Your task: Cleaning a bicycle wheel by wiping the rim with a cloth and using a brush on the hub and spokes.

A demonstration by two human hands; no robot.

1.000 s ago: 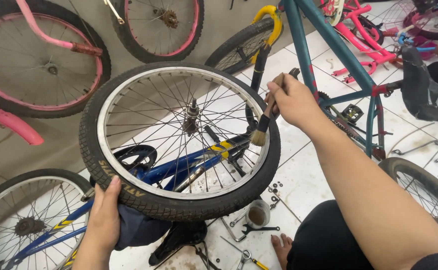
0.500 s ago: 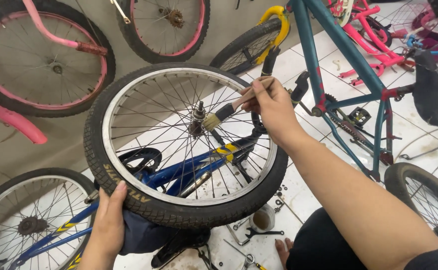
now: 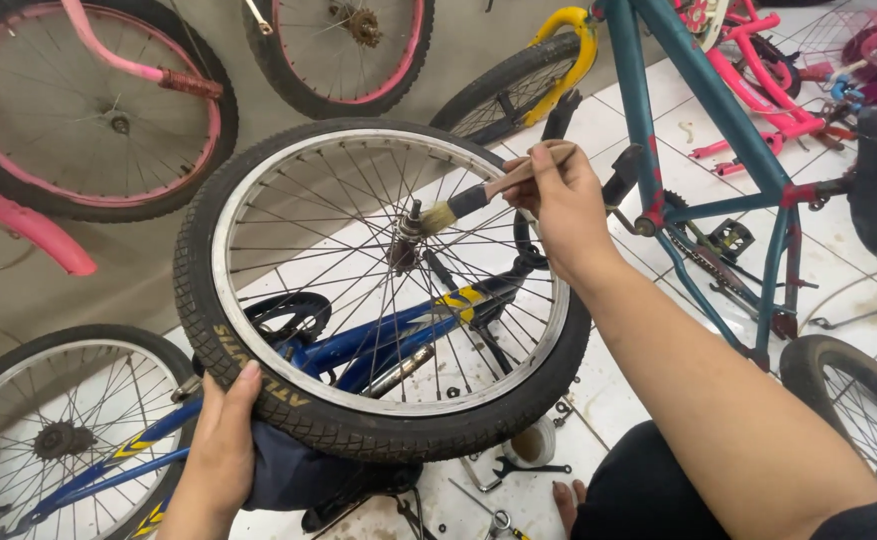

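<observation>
From the head camera, a loose bicycle wheel with a black knobbly tyre and a silver spoked rim [image 3: 378, 290] stands upright on its edge, and everything else is placed against it. The left hand [image 3: 223, 440] grips the tyre at its lower left, fingers [image 3: 243, 385] curled shut over the tread, apparently to steady the wheel. The right hand [image 3: 558, 200] reaches in from the wheel's upper right, its fingers pinched closed around the pale wooden handle of a small paintbrush with a black ferrule [image 3: 478, 195]; the light bristles touch the dark metal hub [image 3: 405, 240] at the wheel's centre, the handle angled so the tip clears the spokes. Behind the wheel, seen through its spokes, lies a blue bicycle frame with yellow markings [image 3: 378, 345]. Just below the wheel, on the white tiled floor [image 3: 838, 280], sit a small round tub [image 3: 533, 443] and a dark spanner [image 3: 523, 468], near to hand. Right of the wheel stands a teal bicycle frame [image 3: 698, 110].
</observation>
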